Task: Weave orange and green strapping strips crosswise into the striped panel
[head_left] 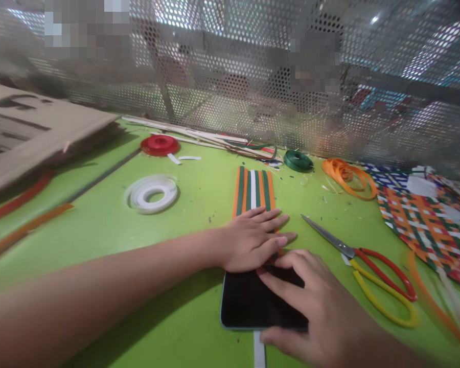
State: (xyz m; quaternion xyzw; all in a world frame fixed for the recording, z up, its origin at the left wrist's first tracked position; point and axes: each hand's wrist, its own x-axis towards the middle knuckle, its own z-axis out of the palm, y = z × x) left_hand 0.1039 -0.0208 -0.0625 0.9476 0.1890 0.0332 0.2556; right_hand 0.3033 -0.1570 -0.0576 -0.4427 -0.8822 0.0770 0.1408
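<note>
My left hand [253, 239] lies flat with its fingers stretched out across a row of orange, green and white strips [253, 189] laid side by side on the green table. A black phone [249, 301] rests over the near ends of the strips. My right hand [310, 306] rests on the phone with its fingers spread over the screen and its thumb at the near edge. A white strip [259, 352] pokes out from under the phone towards me.
Scissors [368, 271] with red and yellow handles lie to the right. A woven mat [421, 225] sits at the far right. Rolls of white [152, 193], red [160, 145], green [298, 160] and orange [348, 176] strip lie behind. Cardboard [30, 133] is at the left, with a perforated metal screen behind.
</note>
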